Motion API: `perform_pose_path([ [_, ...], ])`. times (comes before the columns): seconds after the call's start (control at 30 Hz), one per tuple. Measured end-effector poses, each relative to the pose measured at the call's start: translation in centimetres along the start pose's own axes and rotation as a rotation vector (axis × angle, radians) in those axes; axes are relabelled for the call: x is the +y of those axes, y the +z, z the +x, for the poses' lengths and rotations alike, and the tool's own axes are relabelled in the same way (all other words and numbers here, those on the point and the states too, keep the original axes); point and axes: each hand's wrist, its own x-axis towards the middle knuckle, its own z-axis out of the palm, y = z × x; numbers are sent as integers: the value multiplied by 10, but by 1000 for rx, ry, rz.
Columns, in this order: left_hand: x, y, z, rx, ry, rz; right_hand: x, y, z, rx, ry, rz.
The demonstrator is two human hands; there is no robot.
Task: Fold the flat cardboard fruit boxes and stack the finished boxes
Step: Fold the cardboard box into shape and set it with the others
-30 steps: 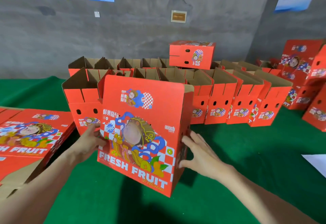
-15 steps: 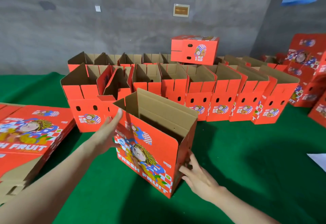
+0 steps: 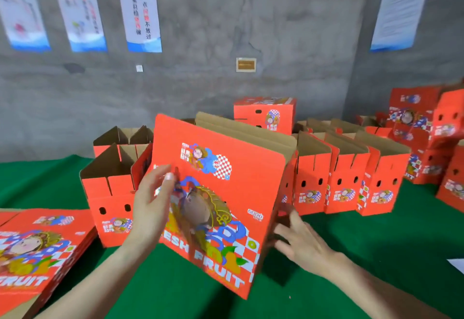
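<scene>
1. The red printed cardboard fruit box (image 3: 226, 218) is found in the middle of the view, over the green felt-covered table (image 3: 376, 256), in front of the rows of open-topped red folded boxes (image 3: 346, 175) and just right of the pile of flat red box blanks (image 3: 37, 243).
2. The left hand (image 3: 150, 208) is laid against the left part of the broad printed face with its fingers stretched upward; nothing is clasped, and the panel is only pressed. This placing is judged to steady the box and keep the face square.
3. The right hand (image 3: 298, 241) is spread, with straight fingers set against the narrow right side panel near its lower corner. Nothing is gripped. It is judged that the side is being pushed in against the left hand's pressure, so that the shape is held open.
4. The box is held upright but canted, with its lower edge sloping down toward the right. Whether the base rests on the felt cannot be told.
5. The open mouth is pointed upward, with the brown-lined top flaps left standing. The printed face is turned toward the wearer.
6. The long axis is run left to right across the view, with the right end nearer the wearer.
7. A closed red box (image 3: 263, 114) is seen set on the back row, which suggests where finished boxes are stacked.
</scene>
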Motion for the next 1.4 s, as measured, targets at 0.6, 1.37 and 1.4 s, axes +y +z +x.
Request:
perform_pose_path([
  [0.6,-104,49,156,-528,39,1035,34,-90,205,463,238,-63],
  [1.37,-176,81,230,-659,-69,1171,80,-24,475,347,348,-33],
  [1.4,-176,81,230,-650,-70,1167,88,-28,473,349,354,-38],
])
